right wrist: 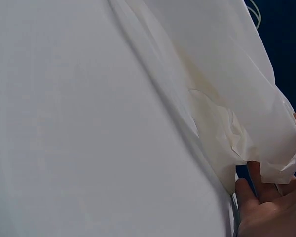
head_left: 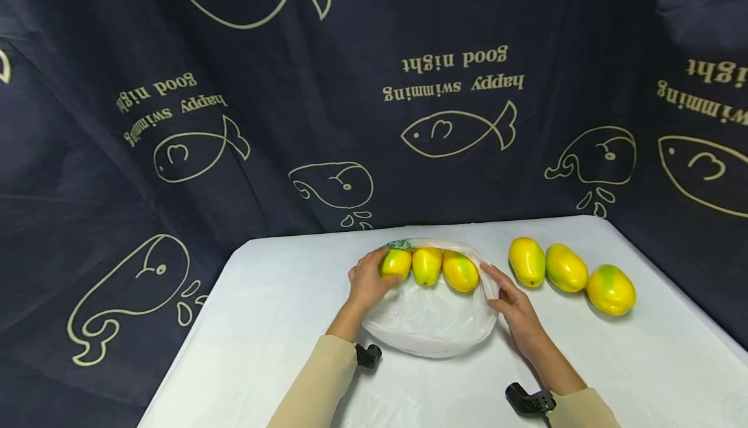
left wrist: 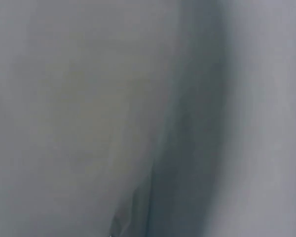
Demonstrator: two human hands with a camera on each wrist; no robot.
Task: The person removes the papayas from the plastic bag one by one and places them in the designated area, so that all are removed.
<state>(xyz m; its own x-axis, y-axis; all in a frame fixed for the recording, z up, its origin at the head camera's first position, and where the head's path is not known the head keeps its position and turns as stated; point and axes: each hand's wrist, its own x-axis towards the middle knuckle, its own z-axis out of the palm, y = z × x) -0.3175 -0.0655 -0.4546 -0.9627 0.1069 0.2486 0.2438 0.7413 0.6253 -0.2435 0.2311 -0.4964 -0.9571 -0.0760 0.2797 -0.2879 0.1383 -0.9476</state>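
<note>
3 yellow-green mangoes (head_left: 428, 267) lie in the white plastic bag (head_left: 429, 324); 3 more mangoes (head_left: 565, 272) wait outside. The left hand (head_left: 369, 282) curls round 1 bagged mango; the right hand (head_left: 514, 308) pinches the bag's rim.

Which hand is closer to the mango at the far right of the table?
Right. The right hand holds the white bag's edge, nearer the far-right mango; the left hand is farther, gripping a bagged mango.

The mangoes (head_left: 427, 265) under my fingers (head_left: 390, 278) were yellow washed with green, like the three others (head_left: 565, 268) to my right. The bag (head_left: 429, 324) was milky white with a green print near its far edge. The table (head_left: 280, 324) was pale white, my sleeves (head_left: 318, 382) beige, and the backdrop cloth (head_left: 374, 90) was dark navy, patterned with cream outlines of fish, whales and lettering.
</note>
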